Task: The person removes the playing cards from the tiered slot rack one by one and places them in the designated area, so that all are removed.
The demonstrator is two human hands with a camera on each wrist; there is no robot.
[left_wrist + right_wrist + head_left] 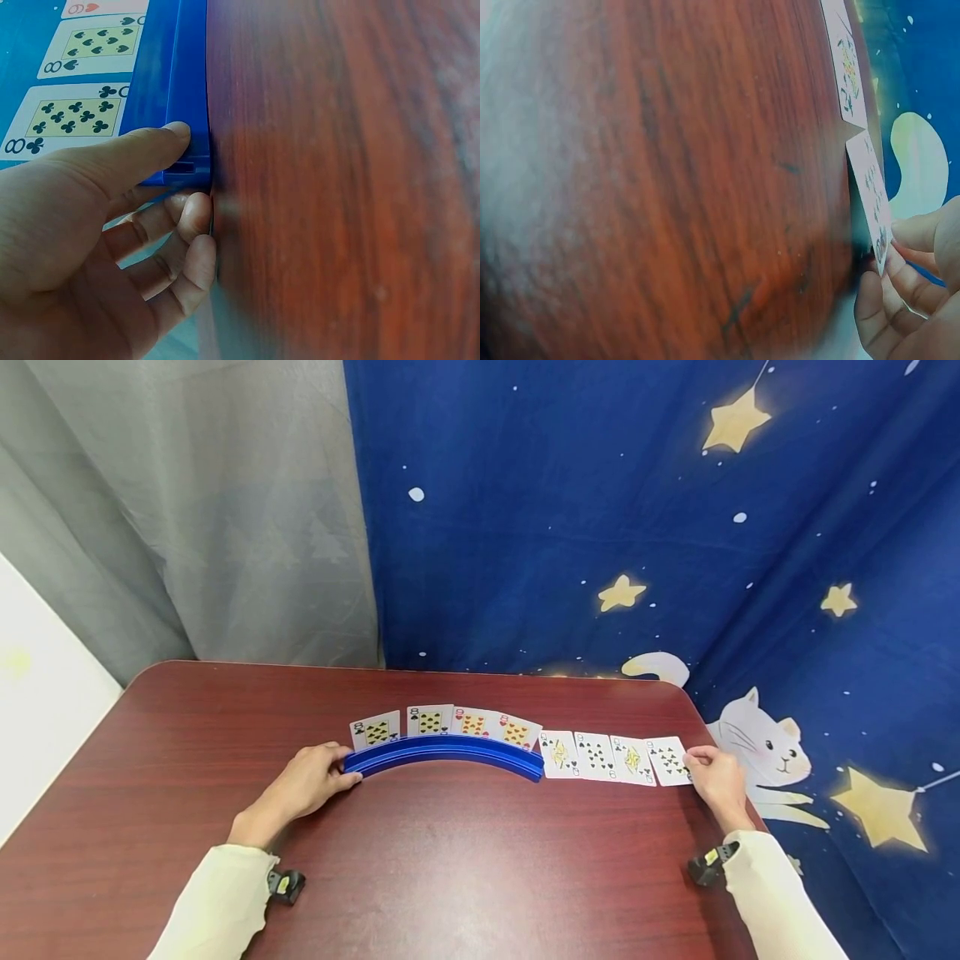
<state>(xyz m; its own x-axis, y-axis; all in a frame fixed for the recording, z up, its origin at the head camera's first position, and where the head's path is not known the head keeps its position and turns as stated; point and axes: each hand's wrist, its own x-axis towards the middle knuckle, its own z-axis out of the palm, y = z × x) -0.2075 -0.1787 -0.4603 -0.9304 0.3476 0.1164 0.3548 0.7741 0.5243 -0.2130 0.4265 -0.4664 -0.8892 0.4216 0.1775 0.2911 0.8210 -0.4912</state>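
Note:
A curved blue card holder (442,747) lies on the table, its left end pinched by my left hand (311,781). In the left wrist view the thumb presses on top of that end and the other fingers curl beside it. Several playing cards stand in the holder, among them an eight of clubs (71,120) and an eight of spades (97,43). My right hand (720,781) pinches the right edge of a black-suited playing card (666,762). In the right wrist view this card (871,195) is tilted, with its near end raised off the table.
Left of the pinched card, a row of face-up cards (596,756) lies on the table, reaching the holder's right end. The brown table (450,868) ends at a rounded right edge near my right hand. A blue star-patterned curtain (510,527) hangs behind.

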